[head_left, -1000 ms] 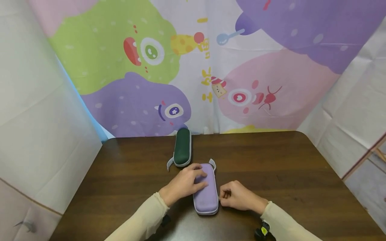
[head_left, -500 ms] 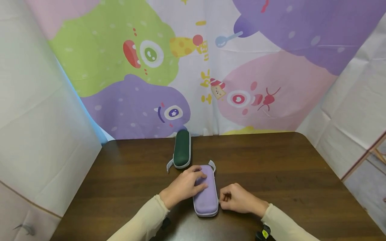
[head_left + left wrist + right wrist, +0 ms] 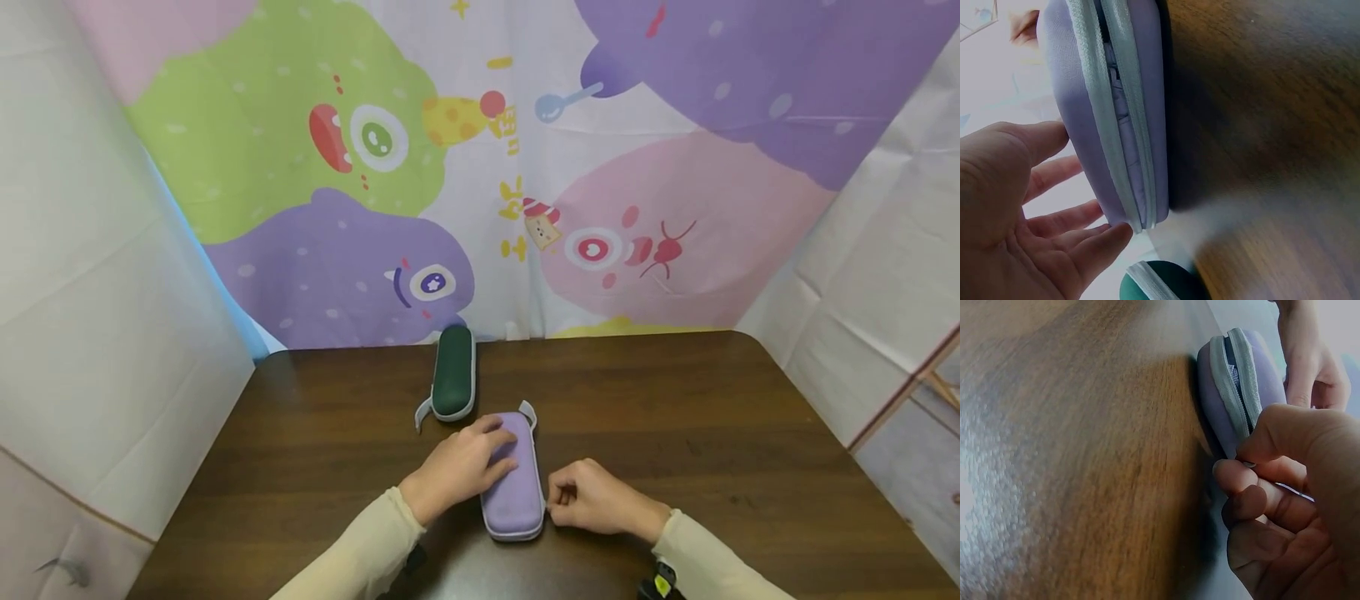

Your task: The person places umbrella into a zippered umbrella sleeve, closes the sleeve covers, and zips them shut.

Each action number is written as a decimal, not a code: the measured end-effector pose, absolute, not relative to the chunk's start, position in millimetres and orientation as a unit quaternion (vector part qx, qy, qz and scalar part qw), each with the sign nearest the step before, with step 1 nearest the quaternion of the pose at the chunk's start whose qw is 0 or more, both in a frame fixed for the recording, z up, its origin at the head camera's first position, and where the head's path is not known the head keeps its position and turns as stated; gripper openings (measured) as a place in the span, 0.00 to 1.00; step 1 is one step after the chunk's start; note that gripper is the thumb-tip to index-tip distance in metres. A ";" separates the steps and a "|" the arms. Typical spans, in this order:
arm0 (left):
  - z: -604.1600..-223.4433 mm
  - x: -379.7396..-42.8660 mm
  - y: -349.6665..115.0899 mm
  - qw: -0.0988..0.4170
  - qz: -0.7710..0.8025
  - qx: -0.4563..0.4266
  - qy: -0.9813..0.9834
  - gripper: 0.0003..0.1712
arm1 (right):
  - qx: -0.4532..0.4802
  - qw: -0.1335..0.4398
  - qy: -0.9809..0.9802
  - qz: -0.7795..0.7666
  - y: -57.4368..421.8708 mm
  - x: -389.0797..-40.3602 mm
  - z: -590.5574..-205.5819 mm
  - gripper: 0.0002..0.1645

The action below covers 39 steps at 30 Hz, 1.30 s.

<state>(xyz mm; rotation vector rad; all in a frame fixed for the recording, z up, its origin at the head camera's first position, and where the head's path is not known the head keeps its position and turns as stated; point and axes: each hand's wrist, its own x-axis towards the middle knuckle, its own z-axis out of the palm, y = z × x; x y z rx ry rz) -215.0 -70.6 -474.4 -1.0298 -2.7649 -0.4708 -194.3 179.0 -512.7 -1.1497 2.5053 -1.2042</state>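
Note:
A lavender zip case [image 3: 512, 500] with pale grey zip edging lies on the table. My left hand [image 3: 461, 462] rests on its top, fingers spread and pressing. In the left wrist view, the thumb [image 3: 1044, 139] touches the case's upper shell, and the zip [image 3: 1124, 119] is parted along that side, showing a lining inside. At the case's right side, my right hand [image 3: 592, 496] pinches a small zip pull [image 3: 1247, 464] between thumb and forefinger. The pull is mostly hidden by the fingertips. In the right wrist view, the zip is parted from the case's end towards the pinch.
Behind the left hand lies a green zip case [image 3: 453, 371] with a grey strap. Both cases are on the dark wooden table [image 3: 675, 400]. A printed cartoon curtain [image 3: 510, 292] hangs at the back edge, with white cloth [image 3: 112, 292] at the sides.

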 end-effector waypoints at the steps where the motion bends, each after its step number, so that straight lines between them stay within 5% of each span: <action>1: -474.4 -215.2 -70.6 0.079 -0.158 -0.347 -0.921 0.18 | -0.382 0.067 0.830 -0.400 179.0 -194.1 -512.5 0.14; 29: -473.5 -212.4 -72.9 0.084 -0.155 -0.348 -0.921 0.17 | -0.402 0.080 0.820 -0.400 185.0 -190.3 -513.9 0.14; 39: -476.4 -207.6 -75.1 0.136 -0.103 -0.383 -0.908 0.19 | -0.378 0.122 0.834 -0.384 205.2 -195.7 -506.0 0.14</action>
